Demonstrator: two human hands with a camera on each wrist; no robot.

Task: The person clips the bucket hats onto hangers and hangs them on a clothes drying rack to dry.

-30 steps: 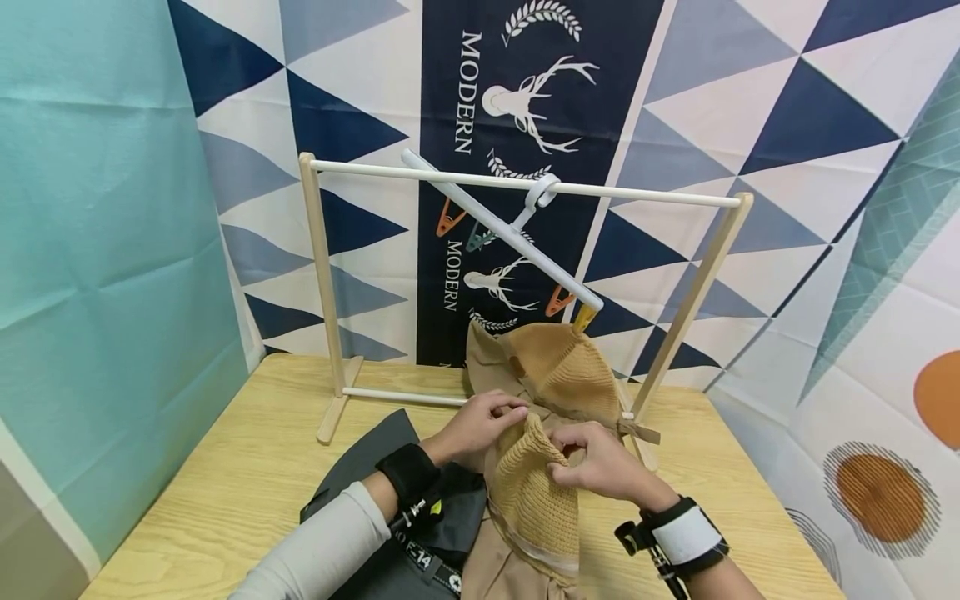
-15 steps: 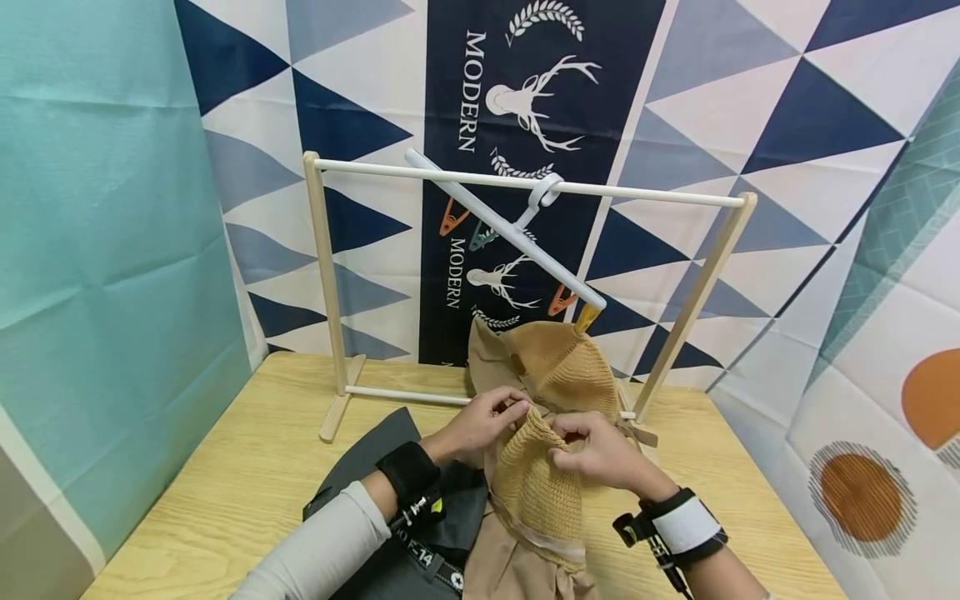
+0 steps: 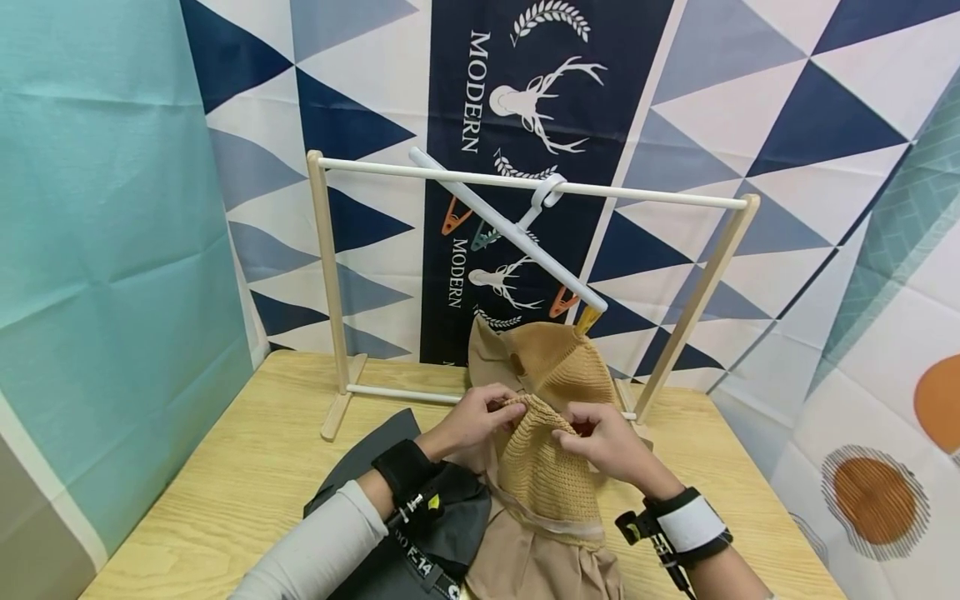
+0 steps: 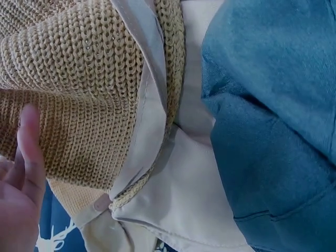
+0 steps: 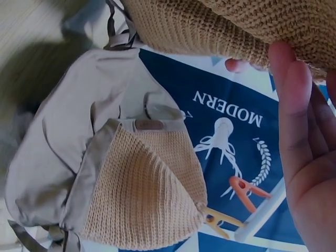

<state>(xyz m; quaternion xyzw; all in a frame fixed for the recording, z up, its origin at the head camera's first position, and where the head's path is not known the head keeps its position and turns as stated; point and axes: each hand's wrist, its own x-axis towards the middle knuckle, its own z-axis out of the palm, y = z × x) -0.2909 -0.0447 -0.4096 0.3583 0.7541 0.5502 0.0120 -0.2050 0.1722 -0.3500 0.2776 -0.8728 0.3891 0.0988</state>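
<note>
A tan sun hat [image 3: 551, 483], with a knitted crown and smooth fabric brim, is held up over the table. My left hand [image 3: 480, 421] pinches the top of its crown from the left. Opposite it, my right hand [image 3: 603, 442] pinches the crown's right edge between thumb and fingers. A matching tan hat [image 5: 152, 194] hangs just behind, its crown tip caught by a yellow clip [image 3: 588, 319] on the white clip hanger [image 3: 510, 229]. Dark grey fabric, a hat by its shape [image 3: 457, 529], lies beneath my left forearm; it looks blue in the left wrist view.
A rack with pale wooden legs [image 3: 678, 325] and a white top rail [image 3: 645, 194] stands at the back of the wooden table [image 3: 247, 475]. Two orange clips, one at the hanger's right [image 3: 562, 302], and a teal clip [image 3: 480, 237] also hang there. Patterned cloth walls surround the table.
Both hands have lifted the held hat's crown slightly, and the right hand has moved a little away from the left. The crown has spread wider and its brim has shifted right.
</note>
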